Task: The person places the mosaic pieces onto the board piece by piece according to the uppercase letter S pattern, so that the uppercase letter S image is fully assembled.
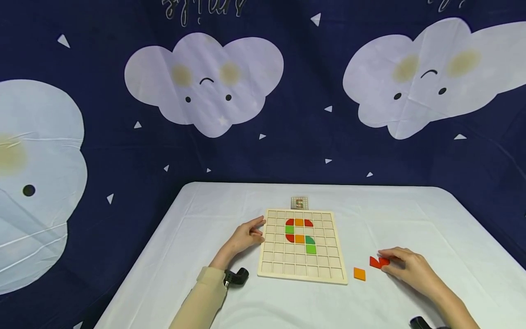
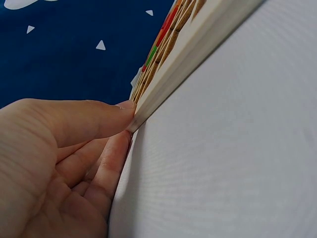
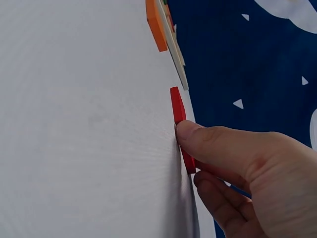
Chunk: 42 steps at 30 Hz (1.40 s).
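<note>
A pale wooden grid board [image 1: 283, 267] lies flat on the table with red, orange and green tiles set in several cells. My left hand [image 1: 246, 235] is at its left edge, thumb and fingertips touching the rim; the left wrist view shows the thumb against the board's side [image 2: 173, 74]. To the right of the board, my right hand [image 1: 411, 267] pinches a red tile [image 1: 384, 261] between thumb and fingers, low over the table; its outline is partly covered. Another red tile [image 1: 374, 262] lies right beside it, and an orange square tile [image 1: 359, 274] is nearer the board.
Behind the board's far edge sits a small pattern card [image 1: 299, 203] with a coloured figure on a grid. A white cloth [image 1: 197, 219] covers the table. Beyond it hangs a dark blue curtain [image 1: 304, 155] printed with clouds and triangles.
</note>
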### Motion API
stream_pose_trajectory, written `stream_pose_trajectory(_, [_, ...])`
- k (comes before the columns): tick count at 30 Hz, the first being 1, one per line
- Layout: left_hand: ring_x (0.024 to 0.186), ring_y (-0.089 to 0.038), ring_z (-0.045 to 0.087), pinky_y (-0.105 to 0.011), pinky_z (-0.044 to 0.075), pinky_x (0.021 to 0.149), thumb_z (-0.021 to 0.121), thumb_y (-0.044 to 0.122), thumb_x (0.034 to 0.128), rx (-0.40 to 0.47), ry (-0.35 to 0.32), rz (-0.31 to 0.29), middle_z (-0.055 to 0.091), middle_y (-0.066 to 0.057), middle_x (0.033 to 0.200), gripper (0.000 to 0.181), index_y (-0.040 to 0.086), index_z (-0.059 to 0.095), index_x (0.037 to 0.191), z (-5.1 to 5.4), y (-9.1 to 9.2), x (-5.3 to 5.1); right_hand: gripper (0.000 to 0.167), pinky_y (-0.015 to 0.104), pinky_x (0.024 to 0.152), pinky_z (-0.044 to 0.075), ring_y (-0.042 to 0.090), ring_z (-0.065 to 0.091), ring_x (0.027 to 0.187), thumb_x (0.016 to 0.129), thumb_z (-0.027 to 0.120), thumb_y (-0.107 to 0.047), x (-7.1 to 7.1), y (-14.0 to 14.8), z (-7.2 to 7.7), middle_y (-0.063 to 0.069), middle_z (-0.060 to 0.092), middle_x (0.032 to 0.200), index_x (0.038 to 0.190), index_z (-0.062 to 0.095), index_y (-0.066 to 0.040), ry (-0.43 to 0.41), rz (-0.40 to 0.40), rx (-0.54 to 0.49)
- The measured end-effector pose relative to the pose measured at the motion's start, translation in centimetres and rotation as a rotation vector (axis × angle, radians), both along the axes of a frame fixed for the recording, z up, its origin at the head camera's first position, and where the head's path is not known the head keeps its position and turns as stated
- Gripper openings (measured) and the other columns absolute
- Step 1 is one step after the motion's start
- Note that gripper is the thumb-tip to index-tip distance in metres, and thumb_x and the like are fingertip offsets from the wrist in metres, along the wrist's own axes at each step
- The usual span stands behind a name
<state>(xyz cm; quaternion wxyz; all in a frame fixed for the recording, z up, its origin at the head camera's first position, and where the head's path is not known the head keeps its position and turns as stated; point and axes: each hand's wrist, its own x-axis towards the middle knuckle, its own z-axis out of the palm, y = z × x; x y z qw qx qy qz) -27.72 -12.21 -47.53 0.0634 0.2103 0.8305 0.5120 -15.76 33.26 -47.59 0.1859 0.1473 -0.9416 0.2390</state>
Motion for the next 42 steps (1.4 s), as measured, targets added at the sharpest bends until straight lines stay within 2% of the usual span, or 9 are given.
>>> stream_pose_trajectory(7, [0.09,-0.018,0.058,-0.023,0.048,0.073,0.07,-0.003,0.0787,-0.002,-0.001,0.006,0.053,-0.015,0.133,0.07,-0.002,0.04,0.141,-0.1,-0.1,0.0,0.037,0.002,0.077,0.034,0.002,0.059,0.083,0.062,0.084,-0.005,-0.3,0.1,-0.7,-0.007,0.068,0.092,0.097,0.074,-0.013,0.066,0.041,-0.032])
stream_pose_trajectory(12, [0.09,-0.018,0.058,-0.022,0.048,0.073,0.07,-0.003,0.0787,0.0,-0.007,0.004,0.053,-0.015,0.133,0.07,-0.002,0.039,0.141,0.0,0.0,0.1,0.035,0.003,0.074,0.035,0.003,0.059,0.08,0.063,0.085,-0.005,-0.3,-0.1,-0.5,-0.007,0.068,0.089,0.096,0.074,-0.012,0.083,0.036,-0.03])
stream_pose_trajectory(19, [0.089,-0.017,0.058,-0.022,0.048,0.074,0.07,-0.004,0.0787,0.005,-0.008,-0.001,0.052,-0.016,0.133,0.07,-0.003,0.039,0.141,0.2,0.0,0.2,0.034,0.011,0.072,0.039,0.002,0.058,0.081,0.068,0.084,-0.011,-0.2,-0.4,1.9,-0.007,0.069,0.093,0.101,0.074,-0.014,0.099,0.01,-0.084])
stream_pose_trajectory(26, [0.089,-0.016,0.057,-0.022,0.048,0.074,0.07,-0.003,0.0795,-0.003,-0.009,-0.002,0.052,-0.015,0.133,0.07,-0.003,0.038,0.142,0.2,0.0,0.1,0.036,0.012,0.072,0.041,0.0,0.055,0.083,0.067,0.085,-0.011,-1.3,-2.1,3.7,-0.01,0.068,0.096,0.101,0.073,-0.014,0.146,0.065,-0.081])
stream_pose_trajectory(29, [0.09,-0.018,0.058,-0.023,0.048,0.074,0.07,-0.003,0.0795,-0.003,-0.005,-0.005,0.052,-0.015,0.133,0.07,-0.003,0.038,0.142,0.1,0.0,0.1,0.035,0.019,0.072,0.044,0.003,0.055,0.085,0.07,0.084,-0.015,-1.8,-3.6,4.1,-0.01,0.067,0.097,0.103,0.073,-0.013,0.118,0.08,-0.087])
stream_pose_trajectory(35, [0.091,-0.018,0.058,-0.022,0.048,0.075,0.07,-0.003,0.0797,-0.002,-0.001,-0.005,0.053,-0.015,0.133,0.069,-0.003,0.038,0.142,0.1,0.0,0.1,0.033,0.038,0.07,0.05,0.01,0.059,0.084,0.072,0.082,-0.015,-2.9,-7.4,4.4,-0.01,0.068,0.097,0.103,0.073,-0.012,0.109,0.177,-0.094])
stream_pose_trajectory(42, [0.091,-0.018,0.058,-0.023,0.048,0.074,0.069,-0.001,0.0805,-0.01,0.003,-0.01,0.052,-0.014,0.134,0.069,-0.002,0.038,0.142,0.2,-0.2,0.1,0.032,0.037,0.07,0.052,0.011,0.06,0.086,0.073,0.081,-0.011,-3.7,-11.8,4.5,-0.008,0.067,0.099,0.103,0.072,-0.011,0.103,0.344,-0.122])
